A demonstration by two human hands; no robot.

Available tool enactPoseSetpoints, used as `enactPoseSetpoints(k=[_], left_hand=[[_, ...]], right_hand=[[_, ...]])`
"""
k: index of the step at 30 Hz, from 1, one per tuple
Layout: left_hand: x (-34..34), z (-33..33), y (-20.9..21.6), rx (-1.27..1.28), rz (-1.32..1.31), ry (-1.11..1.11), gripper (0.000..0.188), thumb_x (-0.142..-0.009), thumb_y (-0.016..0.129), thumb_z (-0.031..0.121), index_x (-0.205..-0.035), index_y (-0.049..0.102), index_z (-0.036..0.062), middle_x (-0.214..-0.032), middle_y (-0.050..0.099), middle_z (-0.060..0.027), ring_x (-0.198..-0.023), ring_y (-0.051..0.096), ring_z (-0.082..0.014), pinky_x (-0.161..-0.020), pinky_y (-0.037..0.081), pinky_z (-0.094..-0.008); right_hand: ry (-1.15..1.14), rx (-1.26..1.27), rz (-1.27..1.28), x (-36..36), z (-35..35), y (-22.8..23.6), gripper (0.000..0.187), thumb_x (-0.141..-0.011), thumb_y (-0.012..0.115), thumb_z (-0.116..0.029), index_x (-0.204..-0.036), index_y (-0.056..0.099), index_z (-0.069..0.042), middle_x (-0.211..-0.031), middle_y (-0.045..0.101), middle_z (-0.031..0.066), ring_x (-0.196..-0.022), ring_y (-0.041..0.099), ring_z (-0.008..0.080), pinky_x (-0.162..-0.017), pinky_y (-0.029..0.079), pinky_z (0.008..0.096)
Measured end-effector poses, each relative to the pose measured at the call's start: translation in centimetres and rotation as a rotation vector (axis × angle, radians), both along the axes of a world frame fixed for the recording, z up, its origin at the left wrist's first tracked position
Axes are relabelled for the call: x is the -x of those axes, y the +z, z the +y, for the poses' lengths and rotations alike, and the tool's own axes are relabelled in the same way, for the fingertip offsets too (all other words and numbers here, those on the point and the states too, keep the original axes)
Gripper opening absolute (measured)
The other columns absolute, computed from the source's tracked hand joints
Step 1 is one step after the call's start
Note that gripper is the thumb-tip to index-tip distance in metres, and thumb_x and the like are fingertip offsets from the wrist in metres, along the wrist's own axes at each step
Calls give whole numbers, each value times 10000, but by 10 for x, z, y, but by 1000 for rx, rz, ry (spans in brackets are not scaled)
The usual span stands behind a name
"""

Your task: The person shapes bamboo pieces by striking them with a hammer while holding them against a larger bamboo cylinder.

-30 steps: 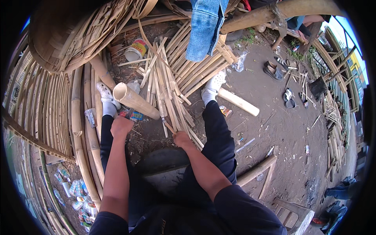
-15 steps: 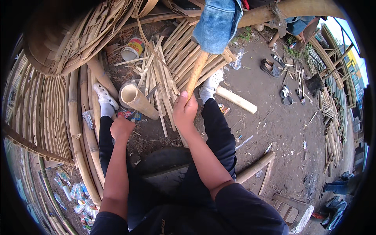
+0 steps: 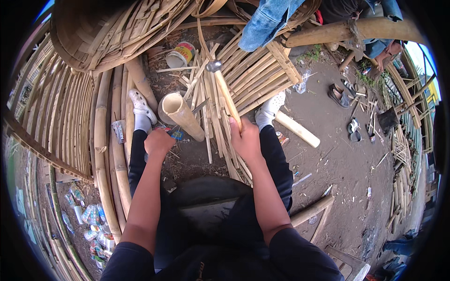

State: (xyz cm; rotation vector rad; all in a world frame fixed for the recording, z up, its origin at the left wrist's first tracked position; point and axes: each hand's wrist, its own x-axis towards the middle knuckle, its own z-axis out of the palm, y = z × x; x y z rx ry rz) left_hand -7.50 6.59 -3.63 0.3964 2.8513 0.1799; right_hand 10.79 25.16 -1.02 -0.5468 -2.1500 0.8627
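Note:
My right hand [image 3: 246, 144] grips the wooden handle of a hammer [image 3: 227, 96], its round metal head pointing away from me. My left hand [image 3: 159, 142] is closed around the dark handle of a knife, low beside my left shin. The knife's blade [image 3: 200, 106] shows on the far side of a short bamboo tube [image 3: 190, 122], which hides its middle. The tube's open end faces up and toward the left. Whether the blade touches the tube I cannot tell. Split bamboo strips [image 3: 213, 126] lie in a pile just right of the tube.
Beyond the strips lies a slatted bamboo panel [image 3: 258, 77]. A paint can [image 3: 180, 55] and woven bamboo baskets [image 3: 117, 37] stand at the far left. Bamboo poles [image 3: 105, 117] run along my left. A bamboo length [image 3: 298, 129] lies by my right shoe. Denim cloth [image 3: 272, 23] hangs ahead.
The hammer has come down lower in view and its metal head now shows, clear of the denim. My left hand stays closed on the knife beside the tube. The whole view has shifted slightly.

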Motion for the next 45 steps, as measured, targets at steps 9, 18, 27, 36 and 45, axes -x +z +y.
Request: enactPoseSetpoints(k=[9, 18, 27, 36, 45], left_hand=[[12, 1, -5, -7, -2, -51, 348, -765, 587, 231, -1028, 697, 32, -1054, 696, -165, -1000, 673, -315, -847, 539, -400], [25, 6, 0, 127, 58, -153, 345, -757, 662, 296, -993, 709, 48, -1044, 697, -157, -994, 673, -301, -846, 542, -407], [48, 19, 5, 156, 121, -280, 520, -674, 752, 457, -957, 712, 23, -997, 705, -169, -945, 685, -306, -827, 550, -399], [44, 18, 7, 258, 150, -304, 463, -699, 734, 405, -994, 705, 49, -1043, 698, -158, -996, 672, -294, -847, 539, -388], [42, 23, 10, 276, 123, -322, 449, -715, 711, 408, -992, 714, 55, -1043, 701, -145, -984, 678, -286, -847, 544, -389]], right_hand=[[46, -4, -252, 44, -8, -132, 395, -940, 561, -321, -784, 566, 41, -609, 577, 253, -581, 594, 450, -551, 481, 501], [50, 107, -114, 35, -2, -75, 368, -945, 583, -269, -748, 561, 41, -573, 541, 238, -534, 581, 407, -508, 438, 452], [-30, 157, -59, 36, -10, -101, 290, -938, 560, -228, -819, 568, 37, -648, 586, 249, -604, 598, 444, -558, 471, 487], [-45, 289, -141, 28, -15, -59, 368, -942, 571, -273, -788, 610, 59, -638, 573, 283, -618, 616, 427, -554, 472, 483], [-79, 190, -310, 25, -21, -130, 342, -939, 561, -281, -809, 603, 33, -719, 616, 281, -709, 632, 446, -626, 503, 503]])
